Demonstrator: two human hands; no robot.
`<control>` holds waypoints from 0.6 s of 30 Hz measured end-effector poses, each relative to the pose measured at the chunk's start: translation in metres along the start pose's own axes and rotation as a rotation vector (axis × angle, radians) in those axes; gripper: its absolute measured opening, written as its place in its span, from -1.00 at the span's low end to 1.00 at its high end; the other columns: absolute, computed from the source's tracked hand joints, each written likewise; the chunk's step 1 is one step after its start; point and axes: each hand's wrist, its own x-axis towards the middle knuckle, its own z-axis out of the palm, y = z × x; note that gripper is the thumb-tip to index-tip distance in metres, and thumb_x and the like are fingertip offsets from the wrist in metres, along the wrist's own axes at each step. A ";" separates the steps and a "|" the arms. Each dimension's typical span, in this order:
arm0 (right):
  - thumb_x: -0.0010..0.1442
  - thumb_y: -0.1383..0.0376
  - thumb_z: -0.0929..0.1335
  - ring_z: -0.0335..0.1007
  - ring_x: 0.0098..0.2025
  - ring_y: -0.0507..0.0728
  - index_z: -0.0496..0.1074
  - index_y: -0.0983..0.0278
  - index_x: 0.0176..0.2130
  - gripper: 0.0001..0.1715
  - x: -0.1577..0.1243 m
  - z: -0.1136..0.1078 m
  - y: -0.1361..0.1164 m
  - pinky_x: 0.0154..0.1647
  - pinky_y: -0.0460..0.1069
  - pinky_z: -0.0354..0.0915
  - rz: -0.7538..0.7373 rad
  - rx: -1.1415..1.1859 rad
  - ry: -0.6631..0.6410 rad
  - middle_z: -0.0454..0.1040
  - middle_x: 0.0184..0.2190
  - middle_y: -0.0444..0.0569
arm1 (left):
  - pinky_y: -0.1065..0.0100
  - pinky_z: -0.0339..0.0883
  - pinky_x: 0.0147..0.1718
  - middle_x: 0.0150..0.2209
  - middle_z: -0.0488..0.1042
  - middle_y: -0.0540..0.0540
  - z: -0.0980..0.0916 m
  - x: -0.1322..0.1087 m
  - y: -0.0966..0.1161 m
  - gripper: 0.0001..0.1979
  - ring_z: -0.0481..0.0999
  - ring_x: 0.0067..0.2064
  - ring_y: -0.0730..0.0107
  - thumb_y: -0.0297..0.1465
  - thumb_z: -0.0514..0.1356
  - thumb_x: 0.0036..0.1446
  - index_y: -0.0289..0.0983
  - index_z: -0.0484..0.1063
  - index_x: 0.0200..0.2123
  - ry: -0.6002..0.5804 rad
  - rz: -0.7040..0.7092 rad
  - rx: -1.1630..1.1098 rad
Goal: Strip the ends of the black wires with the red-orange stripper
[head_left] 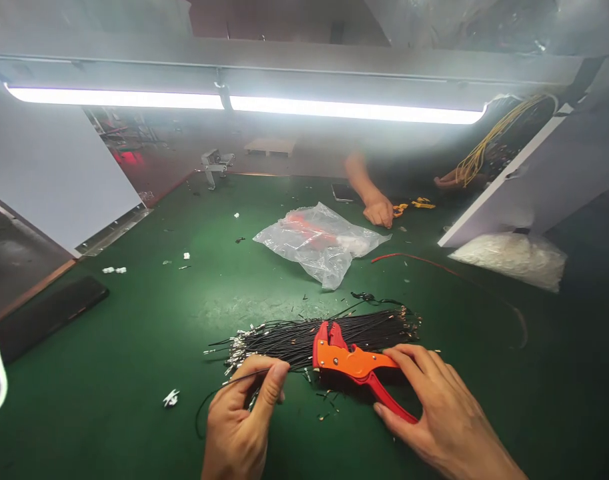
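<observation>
Between the thumb and forefinger of my left hand [244,410] a thin black wire [203,405] is pinched; its tail loops down to the left. My right hand [434,400] is wrapped round the handles of an orange and red wire stripper [351,363]. The tool's red jaws point up and to the left, a short way right of my left fingertips. Behind both hands lies a bundle of black wires [294,340], with metal terminals at the left ends and copper-coloured tips at the right.
A clear plastic bag [324,243] with something red inside lies on the green table [149,320]. A co-worker's hand [379,210] rests beyond it near yellow-handled tools [414,205]. A bag of white parts [511,260] sits at right. A red wire [434,262] and scraps lie about.
</observation>
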 end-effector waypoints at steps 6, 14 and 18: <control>0.02 0.25 0.44 0.60 -0.35 0.20 0.45 0.10 -0.10 -0.61 0.011 -0.024 -0.012 -0.41 0.06 0.54 0.160 0.329 0.021 0.60 -0.26 -0.09 | 0.47 0.36 -0.37 -0.45 0.49 0.09 -0.005 -0.002 -0.003 -0.94 0.44 -0.43 0.48 -0.39 0.29 0.22 -0.11 0.60 -0.28 0.044 0.393 -0.018; 0.27 -0.03 0.29 0.49 0.14 0.52 0.54 0.08 0.11 -0.47 -0.013 -0.027 0.006 0.18 0.43 0.34 0.600 1.560 -0.282 0.61 0.05 0.20 | 0.44 0.34 -0.47 -0.47 0.49 0.07 -0.001 -0.006 -0.008 -0.91 0.43 -0.48 0.47 -0.42 0.24 0.28 -0.15 0.55 -0.27 -0.018 0.549 0.076; 0.08 0.09 0.46 0.52 0.11 0.49 0.62 0.01 -0.01 -0.56 -0.008 -0.036 -0.002 0.18 0.38 0.33 0.704 1.642 -0.204 0.66 -0.08 0.14 | 0.43 0.30 -0.50 -0.52 0.44 0.08 0.000 -0.007 -0.006 -0.88 0.36 -0.51 0.47 -0.35 0.20 0.34 -0.16 0.53 -0.26 -0.011 0.584 0.111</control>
